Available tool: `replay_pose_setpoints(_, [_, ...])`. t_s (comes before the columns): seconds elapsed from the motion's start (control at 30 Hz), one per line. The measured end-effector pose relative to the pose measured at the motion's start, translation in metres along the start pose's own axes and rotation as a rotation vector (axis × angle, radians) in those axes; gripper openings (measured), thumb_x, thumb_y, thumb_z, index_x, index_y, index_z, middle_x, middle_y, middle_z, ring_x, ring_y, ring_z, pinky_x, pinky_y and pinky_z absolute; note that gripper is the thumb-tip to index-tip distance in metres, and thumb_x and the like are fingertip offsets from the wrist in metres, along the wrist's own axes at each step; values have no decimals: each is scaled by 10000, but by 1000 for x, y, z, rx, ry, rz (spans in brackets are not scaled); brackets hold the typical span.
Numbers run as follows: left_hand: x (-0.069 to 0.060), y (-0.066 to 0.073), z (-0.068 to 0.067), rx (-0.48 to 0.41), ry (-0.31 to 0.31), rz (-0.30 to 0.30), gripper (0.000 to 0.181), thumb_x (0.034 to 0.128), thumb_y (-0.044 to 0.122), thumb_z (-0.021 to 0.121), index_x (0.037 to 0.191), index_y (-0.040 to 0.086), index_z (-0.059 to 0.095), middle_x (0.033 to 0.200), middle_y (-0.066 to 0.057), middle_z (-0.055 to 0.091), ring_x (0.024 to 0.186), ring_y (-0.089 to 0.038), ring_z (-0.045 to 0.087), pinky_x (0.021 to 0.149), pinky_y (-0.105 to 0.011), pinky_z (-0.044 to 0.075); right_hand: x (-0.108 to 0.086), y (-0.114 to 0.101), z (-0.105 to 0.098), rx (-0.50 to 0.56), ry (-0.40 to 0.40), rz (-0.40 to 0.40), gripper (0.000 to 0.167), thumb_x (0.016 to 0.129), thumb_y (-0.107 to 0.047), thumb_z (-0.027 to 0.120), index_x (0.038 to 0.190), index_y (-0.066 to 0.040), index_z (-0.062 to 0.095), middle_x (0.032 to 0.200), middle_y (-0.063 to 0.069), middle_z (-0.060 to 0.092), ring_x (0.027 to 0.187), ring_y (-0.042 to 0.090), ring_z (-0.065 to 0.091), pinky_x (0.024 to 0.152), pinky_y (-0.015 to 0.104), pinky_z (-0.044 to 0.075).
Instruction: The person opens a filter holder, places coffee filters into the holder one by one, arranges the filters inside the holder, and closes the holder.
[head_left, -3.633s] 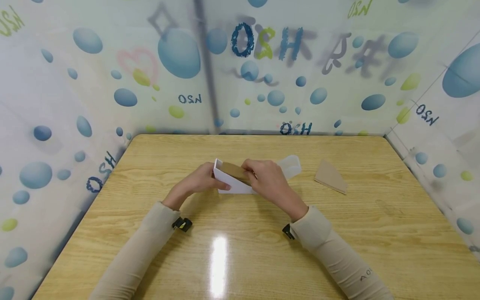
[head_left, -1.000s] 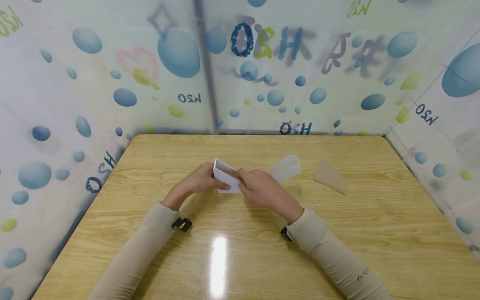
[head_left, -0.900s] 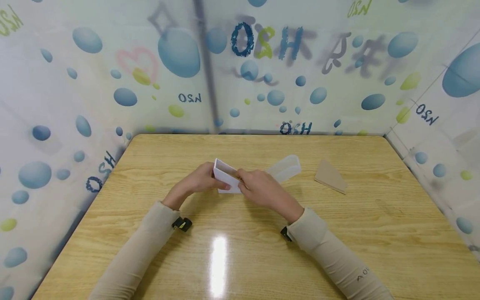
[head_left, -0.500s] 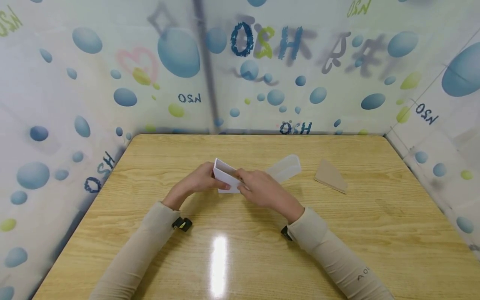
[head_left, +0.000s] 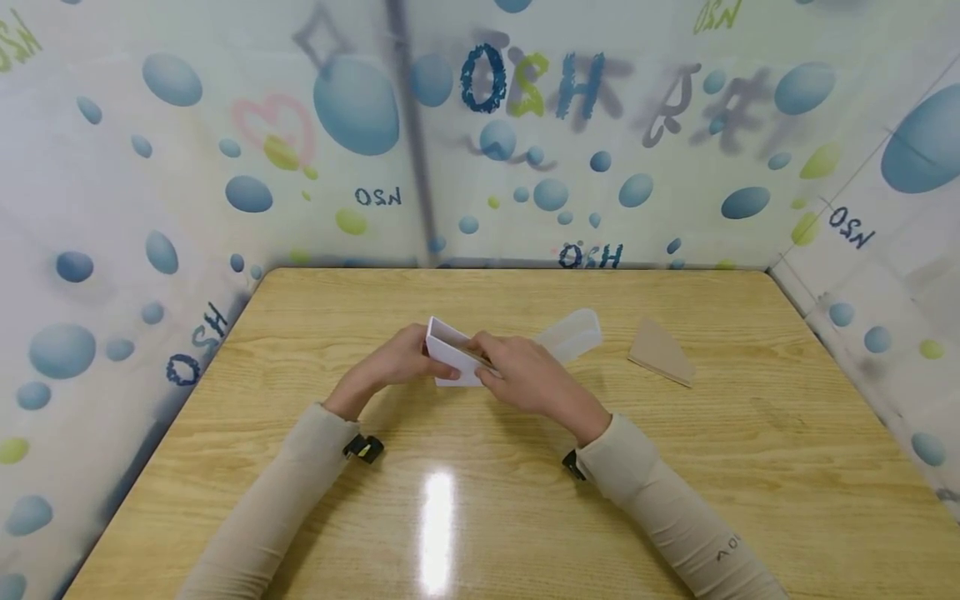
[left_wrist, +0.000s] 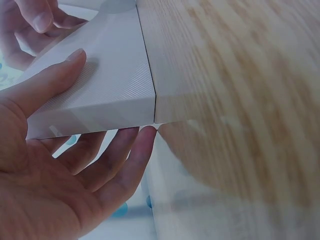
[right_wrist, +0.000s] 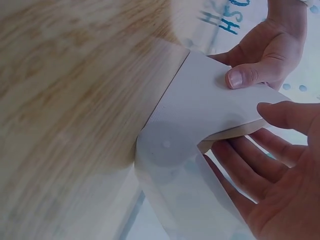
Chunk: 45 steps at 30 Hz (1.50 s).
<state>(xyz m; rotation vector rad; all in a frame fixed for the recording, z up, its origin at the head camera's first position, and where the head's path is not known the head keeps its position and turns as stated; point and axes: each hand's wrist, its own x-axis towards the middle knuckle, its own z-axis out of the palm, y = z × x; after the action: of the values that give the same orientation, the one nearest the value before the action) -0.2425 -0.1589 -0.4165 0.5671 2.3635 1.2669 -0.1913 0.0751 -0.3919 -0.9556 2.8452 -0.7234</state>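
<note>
A narrow white box (head_left: 459, 370) stands on the table, with brown paper coffee filters (right_wrist: 237, 131) inside its open top. My left hand (head_left: 405, 358) holds the box's left end; the thumb lies on the front wall, and the other fingers are behind and at the end, seen in the left wrist view. At the box's opening my right hand (head_left: 528, 375) pinches the filters, its fingers behind them and its thumb by the front wall's edge. A translucent lid (head_left: 573, 333) sticks out at the right end, partly hidden by that hand.
Another folded brown coffee filter or small stack (head_left: 660, 352) lies flat on the table to the right. The wooden table (head_left: 337, 300) meets a patterned wall covering (head_left: 480, 167) along its back edge.
The filters stood higher in the box 3.6 seconds ago and sit lower now. My right hand has shifted left along the opening, then slightly up. The left hand and box stay put.
</note>
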Motion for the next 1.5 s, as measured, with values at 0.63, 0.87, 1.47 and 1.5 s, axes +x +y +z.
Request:
replay_pose_setpoints(0.63, [-2,0,-1,0,10,4,421,870,90,818,1254,4,668,1163,-184,734,950,-216,695,736,-318,519,-4,0,-26,-20,113,-14,296,1030,-197,641,1310,-102,635,1088,47,766,958,201,723,838,393,581])
replay_pose_setpoints(0.87, [-2,1,0,2,15,21,435,857,95,832,1248,-12,675,1146,-196,744,952,-208,703,751,-309,520,-11,4,-42,3,179,-22,262,1031,-172,629,1285,-111,653,1079,19,767,983,174,729,830,387,583])
replay_pose_setpoints(1.47, [-2,-1,0,18,6,32,437,858,104,835,1251,-10,682,1153,-190,747,954,-192,697,750,-301,516,-38,43,-91,84,400,23,250,1051,-139,598,1274,-42,654,1087,127,761,994,279,737,876,459,597])
replay_pose_setpoints(1.5, [-2,-1,0,19,5,33,436,859,105,835,1252,-8,683,1154,-190,747,954,-191,696,751,-301,516,-40,46,-93,86,404,32,254,1053,-138,593,1280,-38,649,1091,132,760,999,286,733,878,466,595])
